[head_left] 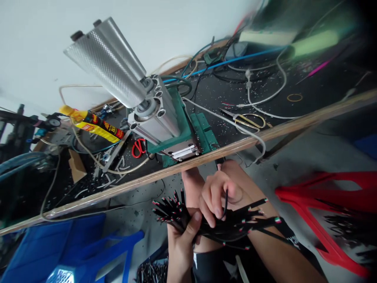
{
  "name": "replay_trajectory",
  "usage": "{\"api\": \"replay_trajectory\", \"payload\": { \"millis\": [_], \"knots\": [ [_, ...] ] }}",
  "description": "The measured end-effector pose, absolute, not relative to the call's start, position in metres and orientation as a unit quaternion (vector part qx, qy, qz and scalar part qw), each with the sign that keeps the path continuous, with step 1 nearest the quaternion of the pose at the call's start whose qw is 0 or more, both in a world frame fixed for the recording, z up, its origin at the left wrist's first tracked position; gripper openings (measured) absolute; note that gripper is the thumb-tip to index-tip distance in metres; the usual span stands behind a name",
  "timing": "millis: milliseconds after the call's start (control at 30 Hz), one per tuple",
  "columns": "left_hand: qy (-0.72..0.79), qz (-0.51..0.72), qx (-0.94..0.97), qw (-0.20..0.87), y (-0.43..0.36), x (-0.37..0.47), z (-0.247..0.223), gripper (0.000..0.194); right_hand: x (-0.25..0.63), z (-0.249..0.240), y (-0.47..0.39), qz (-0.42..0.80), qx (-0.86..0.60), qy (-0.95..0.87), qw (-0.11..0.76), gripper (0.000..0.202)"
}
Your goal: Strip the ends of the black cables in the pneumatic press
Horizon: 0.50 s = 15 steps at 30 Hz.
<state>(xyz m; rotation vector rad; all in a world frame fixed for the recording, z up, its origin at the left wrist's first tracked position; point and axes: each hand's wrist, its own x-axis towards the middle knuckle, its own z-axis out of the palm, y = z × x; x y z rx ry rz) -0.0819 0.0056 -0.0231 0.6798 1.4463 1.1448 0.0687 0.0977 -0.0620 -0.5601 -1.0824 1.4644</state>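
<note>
A bundle of black cables (235,226) with red, white and green wire ends lies across my lap area, below the table edge. My left hand (188,232) is wrapped round the bundle near its left end, thumb on top. Just above the bundle, my right hand (218,194) has its fingers curled, with a short black cable (226,202) pinched at the thumb and forefinger. The cable's lower end reaches down to the bundle.
Ahead stands a metal press (156,114) on a green base at the wooden table edge (141,179). Gold scissors (244,120), red scissors (138,148) and a yellow bottle (92,124) lie nearby. A red stool (309,212) is right, a blue stool (114,251) left.
</note>
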Motion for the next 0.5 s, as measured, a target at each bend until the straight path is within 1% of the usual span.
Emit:
{"api": "replay_trajectory", "payload": {
  "millis": [33,67,100,133,167,233,267,300,333,400,433,500],
  "knots": [
    [0.617,0.480,0.289,0.552,0.006,-0.081,-0.022,0.055,0.067,-0.058,0.099,0.671,-0.184,-0.445,0.563,0.093],
    [0.623,0.475,0.289,0.550,0.006,-0.081,-0.022,0.055,0.066,-0.054,0.101,0.697,-0.154,-0.432,0.552,0.082],
    [0.629,0.471,0.287,0.548,0.006,-0.081,-0.021,0.056,0.064,-0.051,0.103,0.712,-0.135,-0.421,0.546,0.070],
    [0.634,0.471,0.282,0.546,0.006,-0.081,-0.021,0.056,0.063,-0.048,0.105,0.716,-0.141,-0.409,0.548,0.062],
    [0.637,0.473,0.274,0.544,0.006,-0.082,-0.020,0.056,0.063,-0.047,0.105,0.722,-0.139,-0.403,0.544,0.062],
    [0.640,0.481,0.259,0.541,0.006,-0.082,-0.019,0.054,0.061,-0.049,0.105,0.753,-0.118,-0.380,0.523,0.075],
    [0.640,0.481,0.257,0.541,0.006,-0.081,-0.019,0.053,0.059,-0.051,0.104,0.766,-0.114,-0.370,0.513,0.078],
    [0.640,0.481,0.259,0.541,0.006,-0.081,-0.019,0.052,0.059,-0.052,0.103,0.773,-0.118,-0.367,0.504,0.075],
    [0.638,0.482,0.261,0.541,0.007,-0.080,-0.018,0.051,0.058,-0.054,0.103,0.772,-0.129,-0.373,0.498,0.065],
    [0.629,0.497,0.258,0.539,0.008,-0.077,-0.018,0.047,0.058,-0.054,0.102,0.753,-0.161,-0.410,0.488,0.038],
    [0.624,0.510,0.250,0.537,0.009,-0.076,-0.018,0.046,0.058,-0.053,0.101,0.742,-0.168,-0.434,0.482,0.032],
    [0.617,0.527,0.234,0.536,0.010,-0.074,-0.017,0.047,0.058,-0.051,0.101,0.723,-0.176,-0.467,0.477,0.030]
  ]
}}
